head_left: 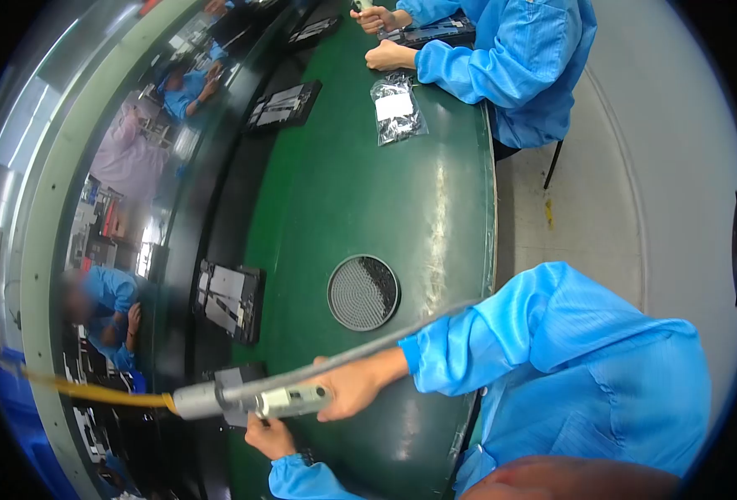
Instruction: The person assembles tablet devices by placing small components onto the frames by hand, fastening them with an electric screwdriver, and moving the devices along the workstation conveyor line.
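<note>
My right hand [353, 388] is wrapped round a pale electric screwdriver [292, 402], held above the inner side of the green workbench. Close by, my left hand [272, 438] has its fingers pinched together at the dark tip end of the screwdriver; what they hold is hidden. Under the tool lies a black-and-grey flat unit [247, 377], mostly covered. A grey cylindrical connector [197, 402] with a yellow cable [106, 392] hangs across the view in front of it. Beyond my right forearm sits a round tray [363, 292] of small dark parts.
More flat black units [229, 300] stand in a line along the bench [343, 192]. A clear bag of black parts [397, 112] lies near a co-worker's blue sleeve [502, 62]; that person holds a similar pale tool. A grey hose [352, 354] crosses above my right forearm.
</note>
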Demonstrator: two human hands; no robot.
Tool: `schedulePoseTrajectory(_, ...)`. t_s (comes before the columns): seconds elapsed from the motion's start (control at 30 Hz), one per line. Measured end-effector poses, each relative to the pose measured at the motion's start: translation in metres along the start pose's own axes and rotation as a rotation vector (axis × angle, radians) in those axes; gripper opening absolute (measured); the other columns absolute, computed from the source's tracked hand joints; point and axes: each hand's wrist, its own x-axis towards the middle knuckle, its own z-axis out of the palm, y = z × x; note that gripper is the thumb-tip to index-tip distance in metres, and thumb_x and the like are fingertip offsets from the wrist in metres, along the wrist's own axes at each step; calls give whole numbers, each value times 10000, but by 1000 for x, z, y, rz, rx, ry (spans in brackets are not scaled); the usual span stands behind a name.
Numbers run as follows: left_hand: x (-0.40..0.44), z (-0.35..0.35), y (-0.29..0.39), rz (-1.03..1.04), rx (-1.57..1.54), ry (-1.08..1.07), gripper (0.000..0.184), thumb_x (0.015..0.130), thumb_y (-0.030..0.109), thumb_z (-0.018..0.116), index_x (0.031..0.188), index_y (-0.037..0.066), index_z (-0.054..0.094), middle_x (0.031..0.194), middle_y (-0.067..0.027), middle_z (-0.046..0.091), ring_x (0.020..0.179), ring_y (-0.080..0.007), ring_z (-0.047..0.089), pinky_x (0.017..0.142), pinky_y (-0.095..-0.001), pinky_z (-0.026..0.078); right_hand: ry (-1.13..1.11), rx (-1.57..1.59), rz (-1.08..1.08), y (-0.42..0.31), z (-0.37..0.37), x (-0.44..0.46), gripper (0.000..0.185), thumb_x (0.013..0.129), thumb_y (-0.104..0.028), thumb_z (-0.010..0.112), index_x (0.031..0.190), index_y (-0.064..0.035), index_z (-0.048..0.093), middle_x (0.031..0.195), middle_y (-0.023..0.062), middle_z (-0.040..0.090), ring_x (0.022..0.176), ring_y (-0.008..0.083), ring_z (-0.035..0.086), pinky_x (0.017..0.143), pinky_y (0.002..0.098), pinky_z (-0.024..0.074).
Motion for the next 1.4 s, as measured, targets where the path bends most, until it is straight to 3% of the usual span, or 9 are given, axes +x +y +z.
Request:
schedulePoseTrajectory(0.17,26,14,-180,-164,36,-7,335,676,75,668,998,-14,644,910,-206,671,843,-263,664,706,-390,518,57,-9,-185,-4,4,-4,244,656,-71,663,851,-1,534,714,148,585,665,304,601,588,391,451)
schedulePoseTrajectory(0.27,57,4,-172,-437,179,-68,441,584,49,703,1015,-25,640,954,-228,650,822,-350,643,718,-421,519,-55,42,-83,3,5,-3,203,671,-61,628,801,25,499,697,165,573,649,334,586,574,419,436)
schedulePoseTrajectory(0.57,144,68,-12,254,239,-263,706,547,98,755,1181,-96,511,1183,-303,539,1115,-423,522,980,-405,404,-31,139,8,-16,-9,-4,236,630,-73,607,837,31,561,769,191,611,715,335,611,629,409,453)
schedulePoseTrajectory(0.67,171,73,14,-54,139,-501,751,533,70,721,1214,-114,463,1191,-317,523,1113,-425,519,985,-405,401,-38,101,-18,-18,-12,-5,293,710,-220,650,823,35,561,813,201,632,767,346,632,637,419,464)
schedulePoseTrajectory(0.9,162,87,-3,131,523,60,624,578,-11,579,1185,-107,468,1128,-306,558,1066,-430,536,947,-417,421,51,74,-88,-14,-11,-8,253,767,-239,605,816,9,592,794,175,633,729,316,611,615,419,457)
schedulePoseTrajectory(0.97,165,63,8,-172,534,-1,580,594,-23,557,1169,-85,506,1079,-297,589,1019,-425,567,915,-425,441,68,111,-100,-15,-10,-10,256,780,-246,594,812,8,591,796,173,633,733,315,610,619,422,458)
schedulePoseTrajectory(1.1,137,14,48,34,652,48,372,794,187,698,1079,-43,629,920,-231,667,805,-328,659,742,-420,523,83,242,-129,-13,-11,-10,268,806,-261,573,804,6,589,800,169,632,743,314,606,625,428,462)
schedulePoseTrajectory(1.33,7,10,79,300,330,-44,419,769,238,712,1129,42,623,1013,-261,633,917,-386,626,850,-453,482,238,-122,12,-39,-42,-10,311,794,-262,587,874,34,538,779,240,598,771,418,614,642,506,492)
schedulePoseTrajectory(1.4,-27,14,85,341,317,-107,438,766,244,714,1138,35,612,1027,-263,626,931,-394,618,858,-455,477,270,-120,75,-39,-47,-4,299,652,-72,639,907,40,529,711,245,586,742,436,609,632,515,482)
